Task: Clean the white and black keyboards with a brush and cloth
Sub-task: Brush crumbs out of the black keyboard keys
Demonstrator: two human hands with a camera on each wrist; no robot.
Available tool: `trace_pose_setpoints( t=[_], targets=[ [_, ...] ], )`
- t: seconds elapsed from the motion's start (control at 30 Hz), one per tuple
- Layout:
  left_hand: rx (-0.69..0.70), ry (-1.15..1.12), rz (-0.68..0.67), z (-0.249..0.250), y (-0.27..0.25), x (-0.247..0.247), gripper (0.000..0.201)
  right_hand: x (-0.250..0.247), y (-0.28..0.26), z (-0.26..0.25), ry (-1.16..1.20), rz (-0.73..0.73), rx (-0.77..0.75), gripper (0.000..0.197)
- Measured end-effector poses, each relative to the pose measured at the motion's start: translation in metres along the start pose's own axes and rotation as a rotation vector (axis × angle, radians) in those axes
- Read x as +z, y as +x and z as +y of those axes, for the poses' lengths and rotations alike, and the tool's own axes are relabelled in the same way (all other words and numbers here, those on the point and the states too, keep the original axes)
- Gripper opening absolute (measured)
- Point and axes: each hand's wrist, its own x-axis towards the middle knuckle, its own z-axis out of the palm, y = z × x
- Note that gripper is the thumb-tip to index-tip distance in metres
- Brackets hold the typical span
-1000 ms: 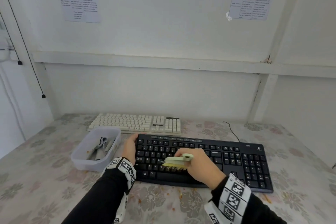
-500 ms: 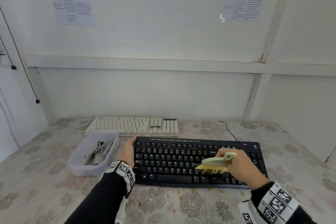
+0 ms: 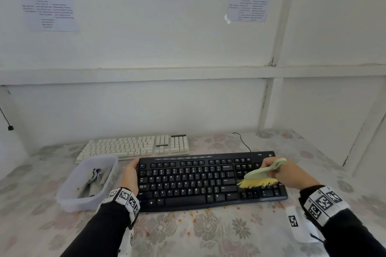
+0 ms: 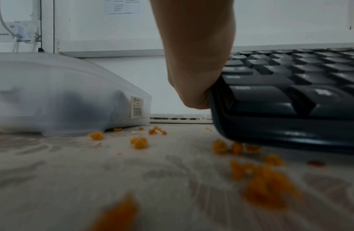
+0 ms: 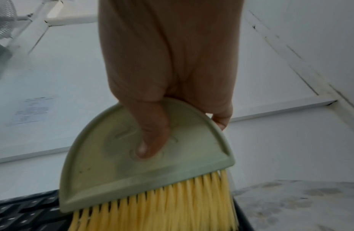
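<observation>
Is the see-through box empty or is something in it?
Not empty. The clear box has crumpled grey cloth lying inside, and no lid on top.

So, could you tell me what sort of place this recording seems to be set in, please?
Probably a plain indoor room set up as a makeshift workstation: a table under a floral cloth, printed sheets taped to bare white walls, and a wall socket with a cable plugged in.
</observation>
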Motion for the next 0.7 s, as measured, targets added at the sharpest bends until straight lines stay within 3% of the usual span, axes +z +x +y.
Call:
trace_pose_setpoints(
  t=[0.23, 0.4, 0.57, 0.7],
  targets=[
    [0.022, 0.046, 0.008, -0.001, 0.002, -0.001, 0.036, -0.023, -0.012, 0.026, -0.064, 0.035, 0.13, 0.065],
    [0.027, 0.075, 0.004, -0.001, 0.0, -0.001, 0.035, -0.029, -0.016, 0.005, -0.143, 0.1, 0.161, 0.048],
    [0.03, 0.045, 0.018, -0.001, -0.001, 0.001, 0.035, -0.001, -0.013, -0.068, -0.066, 0.014, -0.074, 0.049],
    [0.016, 0.014, 0.009, 0.001, -0.004, 0.005, 0.035, 0.052, -0.01, -0.131, 0.0, -0.148, -0.338, 0.029]
  ],
)
